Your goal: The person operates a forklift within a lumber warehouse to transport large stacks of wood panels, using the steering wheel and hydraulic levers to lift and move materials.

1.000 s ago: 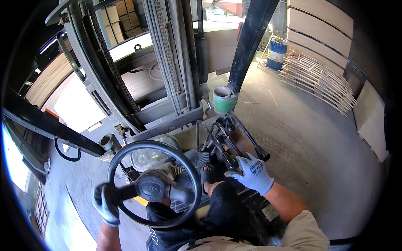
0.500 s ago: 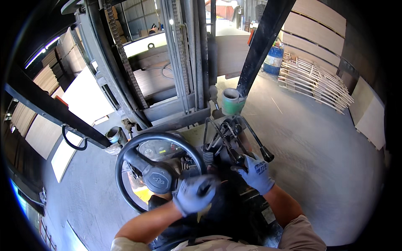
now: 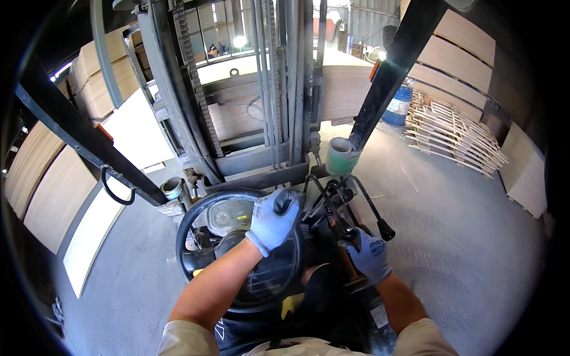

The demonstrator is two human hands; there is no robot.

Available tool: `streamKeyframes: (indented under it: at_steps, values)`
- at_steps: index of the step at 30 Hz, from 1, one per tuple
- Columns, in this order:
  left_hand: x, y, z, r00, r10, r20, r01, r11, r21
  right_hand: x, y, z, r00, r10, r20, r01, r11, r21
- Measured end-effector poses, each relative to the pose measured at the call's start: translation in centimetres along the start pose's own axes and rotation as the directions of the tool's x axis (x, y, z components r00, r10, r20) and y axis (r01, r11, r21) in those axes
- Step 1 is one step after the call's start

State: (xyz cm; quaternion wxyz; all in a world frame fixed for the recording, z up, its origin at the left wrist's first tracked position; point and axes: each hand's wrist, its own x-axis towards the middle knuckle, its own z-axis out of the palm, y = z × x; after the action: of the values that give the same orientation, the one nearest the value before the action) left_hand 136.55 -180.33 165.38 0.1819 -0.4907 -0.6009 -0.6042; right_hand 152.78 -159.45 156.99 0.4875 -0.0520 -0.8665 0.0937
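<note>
My left hand (image 3: 274, 221), in a pale blue-grey work glove, is closed at the upper right of the black steering wheel (image 3: 183, 237). A dark rounded part shows in its curled fingers, probably a knob on the wheel, mostly covered. Right of the wheel, my right hand (image 3: 369, 256), gloved alike, has its fingers curled round the black knob of a control lever (image 3: 336, 207). Another bent lever (image 3: 374, 207) with a black knob stands just right of that hand. Behind the wheel lies an instrument panel (image 3: 230, 215), partly covered by the wheel and my left arm.
Ahead rises the forklift mast (image 3: 295, 89) with chains and hoses, and stacked boards (image 3: 344, 89) beyond. Dark posts (image 3: 395, 83) frame both sides. A green holder (image 3: 340, 161) sits by the right post. Wooden slats (image 3: 454, 130), a blue drum (image 3: 399, 104) and leaning sheets (image 3: 522, 169) stand right.
The steering wheel has turned, and my left hand has moved up with it from its lower right. My right hand stays at the levers. The surroundings have shifted slightly in view.
</note>
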Motion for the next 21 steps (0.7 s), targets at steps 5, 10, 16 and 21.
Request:
streamKeyframes:
  at_steps: [5, 10, 16, 21]
  values:
    - [-0.2, 0.8, 0.3, 0.995, 0.084, -0.050, -0.076, 0.986, 0.146, 0.3, 0.2, 0.0, 0.998, -0.040, -0.043, 0.041, 0.999, 0.008]
    - [0.0, 2.4, 1.7, 1.000, 0.001, -0.016, -0.001, 1.000, 0.022, -0.1, 2.1, -0.3, 0.997, -0.043, -0.066, 0.040, 0.998, -0.042]
    - [0.8, 4.0, 2.4, 0.999, 0.049, -0.006, -0.047, 0.985, 0.166, 0.8, 1.8, -2.0, 0.997, -0.009, -0.077, 0.005, 0.999, -0.044]
    - [-1.6, 5.9, 3.8, 0.989, 0.074, 0.130, -0.097, 0.979, 0.181, 1.2, 0.9, -3.3, 0.997, -0.012, -0.078, 0.010, 1.000, -0.025]
